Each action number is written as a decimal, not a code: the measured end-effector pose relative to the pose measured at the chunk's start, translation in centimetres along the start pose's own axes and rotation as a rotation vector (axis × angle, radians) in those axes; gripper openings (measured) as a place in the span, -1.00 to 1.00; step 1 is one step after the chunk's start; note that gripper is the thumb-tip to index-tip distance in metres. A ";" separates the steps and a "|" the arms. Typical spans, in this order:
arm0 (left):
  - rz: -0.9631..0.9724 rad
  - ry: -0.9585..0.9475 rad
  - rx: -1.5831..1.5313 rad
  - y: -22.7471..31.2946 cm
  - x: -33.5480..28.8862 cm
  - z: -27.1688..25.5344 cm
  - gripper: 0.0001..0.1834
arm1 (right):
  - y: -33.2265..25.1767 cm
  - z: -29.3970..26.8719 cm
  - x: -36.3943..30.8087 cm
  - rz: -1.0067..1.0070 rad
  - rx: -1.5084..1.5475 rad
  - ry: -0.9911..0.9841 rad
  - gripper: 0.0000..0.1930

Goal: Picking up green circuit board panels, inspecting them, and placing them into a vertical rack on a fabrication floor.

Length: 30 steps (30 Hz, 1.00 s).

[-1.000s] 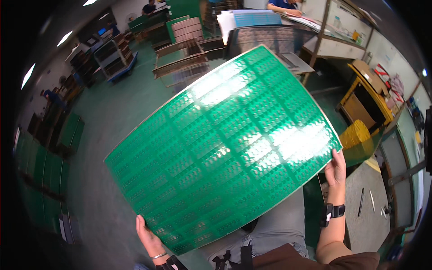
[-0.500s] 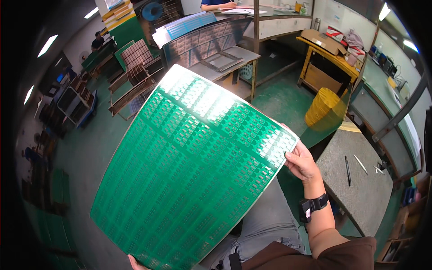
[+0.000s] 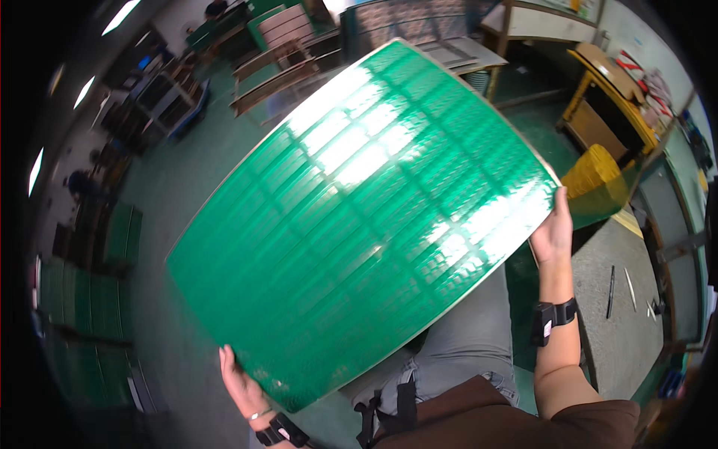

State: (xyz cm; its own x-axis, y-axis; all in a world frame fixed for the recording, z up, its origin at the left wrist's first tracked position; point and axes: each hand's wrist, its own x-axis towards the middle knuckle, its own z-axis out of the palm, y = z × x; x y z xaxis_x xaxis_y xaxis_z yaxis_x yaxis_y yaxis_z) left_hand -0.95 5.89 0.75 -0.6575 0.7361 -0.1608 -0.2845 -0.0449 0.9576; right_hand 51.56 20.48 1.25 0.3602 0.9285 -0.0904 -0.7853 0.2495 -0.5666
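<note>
A large green circuit board panel (image 3: 336,247) spans the middle of the view, tilted, with rows of small repeated patterns and bright glare on its upper half. At its right corner my right hand (image 3: 553,228) grips the edge, thumb on top and the other fingers partly hidden. My left hand (image 3: 239,382) holds the panel's lower left edge, its fingers partly behind the board. Both wrists wear black strapped devices. My lap lies beneath the panel's lower edge.
On the right, a grey tabletop (image 3: 609,329) carries a black pen (image 3: 610,292) and a white pen-like tool (image 3: 630,289). Beyond it stand a yellow bin (image 3: 594,172) and a yellow workbench (image 3: 613,97). Wooden racks (image 3: 273,75) and a wheeled cart (image 3: 168,101) stand farther back.
The panel has turned clockwise and its far end has swung up and right. My left hand, barely visible before, now shows at the lower left edge. The surroundings have shifted with my head.
</note>
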 end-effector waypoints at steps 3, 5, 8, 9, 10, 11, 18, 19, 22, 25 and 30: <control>-0.076 -0.071 -0.104 -0.1 0.2 0.0 -0.63 | 0.0 -0.8 2.0 -0.055 -0.020 0.074 -0.52; -0.051 -0.282 -0.109 0.3 -0.4 1.8 -0.63 | -0.8 -2.1 3.2 -0.125 -0.109 0.104 -0.51; -0.256 -0.361 -0.407 1.4 -0.5 2.6 -0.61 | -1.7 -3.7 4.9 -0.133 -0.182 0.245 -0.52; -0.257 -0.345 -0.408 1.5 -0.5 3.2 -0.61 | -2.1 -5.1 5.7 -0.132 -0.196 0.249 -0.51; -0.272 -0.347 -0.438 1.6 -0.6 3.9 -0.59 | -2.3 -5.5 6.2 -0.127 -0.214 0.272 -0.50; -0.287 -0.350 -0.468 1.7 -0.8 4.4 -0.56 | -2.5 -6.0 6.6 -0.122 -0.232 0.296 -0.48; -0.361 -0.443 -0.554 1.9 -0.6 5.4 -0.53 | -3.2 -8.8 9.0 -0.067 -0.341 0.370 -0.44; -0.385 -0.453 -0.575 1.7 -0.5 5.6 -0.53 | -3.6 -9.7 9.4 -0.054 -0.356 0.374 -0.43; -0.384 -0.444 -0.541 1.6 -0.6 5.9 -0.54 | -4.5 -11.1 10.4 0.017 -0.333 0.406 -0.42; -0.381 -0.445 -0.535 1.6 -0.9 6.4 -0.54 | -5.1 -13.2 11.5 0.086 -0.329 0.446 -0.41; -0.426 -0.435 -0.595 1.5 -0.6 6.4 -0.53 | -6.6 -20.4 15.9 0.101 -0.491 0.369 -0.42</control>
State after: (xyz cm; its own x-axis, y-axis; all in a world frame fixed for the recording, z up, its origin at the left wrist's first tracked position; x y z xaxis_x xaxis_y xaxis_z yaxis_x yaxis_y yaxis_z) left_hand 3.42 9.71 3.84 -0.1189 0.9593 -0.2561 -0.8460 0.0371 0.5319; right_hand 72.79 28.02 -13.13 0.5153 0.7626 -0.3911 -0.5334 -0.0718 -0.8428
